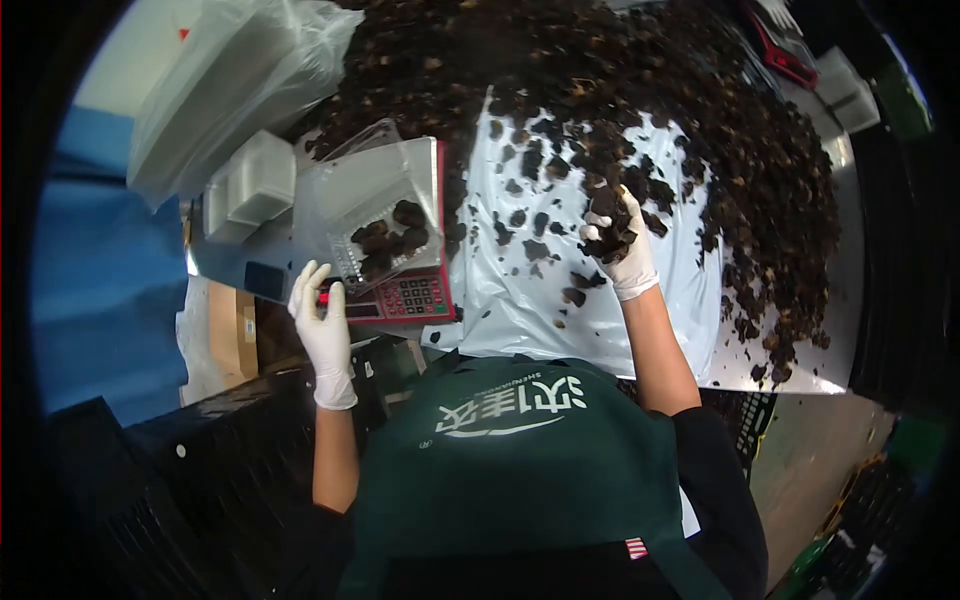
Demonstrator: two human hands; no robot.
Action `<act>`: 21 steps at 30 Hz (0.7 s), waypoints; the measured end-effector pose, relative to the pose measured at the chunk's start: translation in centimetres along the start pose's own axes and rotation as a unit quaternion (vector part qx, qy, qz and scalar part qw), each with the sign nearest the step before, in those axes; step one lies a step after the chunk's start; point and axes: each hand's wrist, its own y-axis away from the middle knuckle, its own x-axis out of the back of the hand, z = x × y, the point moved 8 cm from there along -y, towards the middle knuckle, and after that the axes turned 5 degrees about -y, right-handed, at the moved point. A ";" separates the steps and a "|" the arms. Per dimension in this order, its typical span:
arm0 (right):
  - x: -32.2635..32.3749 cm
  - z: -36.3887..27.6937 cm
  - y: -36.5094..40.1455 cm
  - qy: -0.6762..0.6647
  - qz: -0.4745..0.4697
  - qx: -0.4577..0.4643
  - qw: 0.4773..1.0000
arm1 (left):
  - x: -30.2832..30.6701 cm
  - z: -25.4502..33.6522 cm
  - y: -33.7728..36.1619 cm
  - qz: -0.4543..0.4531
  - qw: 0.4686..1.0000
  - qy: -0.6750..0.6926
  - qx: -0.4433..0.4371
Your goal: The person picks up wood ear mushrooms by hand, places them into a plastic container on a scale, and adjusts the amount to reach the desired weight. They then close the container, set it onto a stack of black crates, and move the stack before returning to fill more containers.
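Note:
My right hand (622, 245), in a white glove, is closed around a clump of dark wood ear mushrooms (609, 238) over the white plastic sheet (500, 300). More loose pieces lie around it. My left hand (320, 325), also gloved, has its fingers apart beside the front left corner of a red digital scale (412, 296). On the scale sits a clear plastic tray (345, 205) with several dark mushroom pieces (388, 240) in it. The fingertips of my left hand are right at the tray's near edge.
A large heap of dark mushrooms (770, 190) covers the back and right of the table. Stacked clear containers (250, 180) and a plastic bag (235, 90) stand at the left. A dark phone-like slab (265, 281) lies beside my left hand. A red-handled tool (785, 62) rests at back right.

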 end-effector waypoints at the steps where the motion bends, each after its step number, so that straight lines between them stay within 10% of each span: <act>1: -2.0 1.6 -0.7 0.012 -0.009 -0.007 1.000 | 0.0 -0.2 0.2 0.001 1.000 -0.001 -0.005; 6: -8.4 12.3 -6.1 0.338 0.049 -0.046 0.939 | -1.6 -2.3 1.8 -0.038 0.996 0.056 0.066; 10: -14.5 21.0 -8.0 0.556 -0.103 0.029 0.824 | -3.7 -1.0 1.2 -0.062 0.998 0.027 -0.014; 14: -14.2 26.0 -8.8 0.805 -0.328 0.212 0.446 | -5.7 -0.1 0.0 -0.072 0.996 0.042 -0.024; 20: -12.3 17.1 -7.3 0.679 -0.121 0.138 0.710 | -5.6 -0.7 -0.5 -0.088 0.993 0.066 -0.034; 21: -11.1 13.6 -6.7 0.725 -0.094 0.213 0.648 | -5.3 -0.8 -0.5 -0.087 0.994 0.065 -0.029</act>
